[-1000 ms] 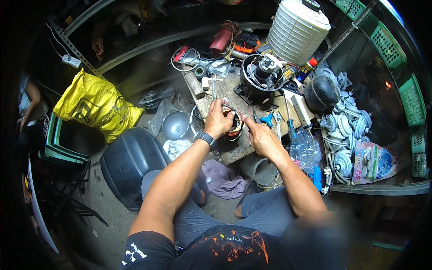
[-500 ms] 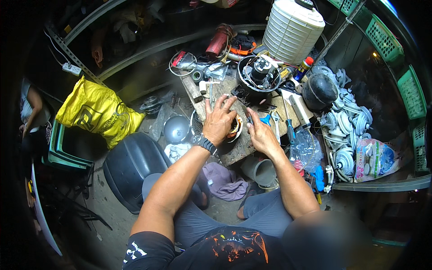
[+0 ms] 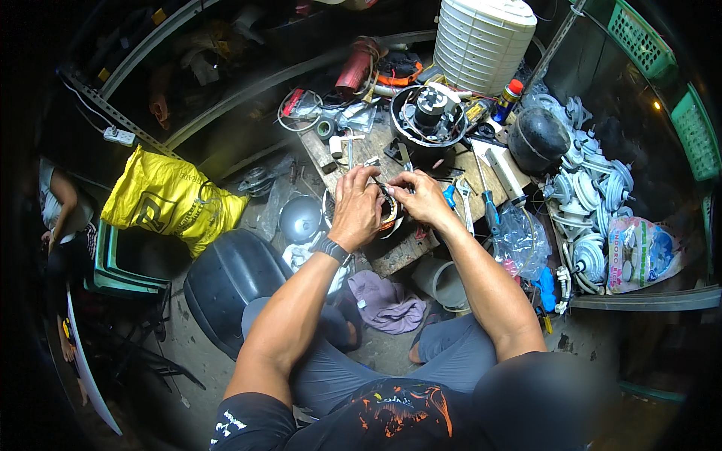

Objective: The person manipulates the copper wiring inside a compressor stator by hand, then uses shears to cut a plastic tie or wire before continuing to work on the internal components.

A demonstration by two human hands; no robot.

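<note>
On the wooden bench top point(image 3: 398, 261) rests a round motor part with copper-coloured windings point(image 3: 390, 213), partly covered by my hands. My left hand point(image 3: 356, 210) wraps around its left side, fingers bent over the top edge. From the right, my right hand point(image 3: 421, 198) is closed, its fingertips meeting the left ones at the rim. A slim tool with a flat metal end point(image 3: 404, 157) sticks up out of the right fingers; its lower part is hidden. Beyond stands a black round housing with a motor inside point(image 3: 429, 113).
Right of my hands lie a spanner point(image 3: 465, 201) and a blue-handled screwdriver point(image 3: 490, 214). A white ribbed tank point(image 3: 485, 45), spray can point(image 3: 508, 101) and black dome point(image 3: 538, 139) stand behind. Grey pulley-like parts point(image 3: 590, 188) pile up at right; a yellow sack point(image 3: 165, 199) sits left.
My right hand has moved left and up to the motor part, closing near the left fingertips. My left fingers, spread before, are now bent over its edge. The whole view has shifted slightly.
</note>
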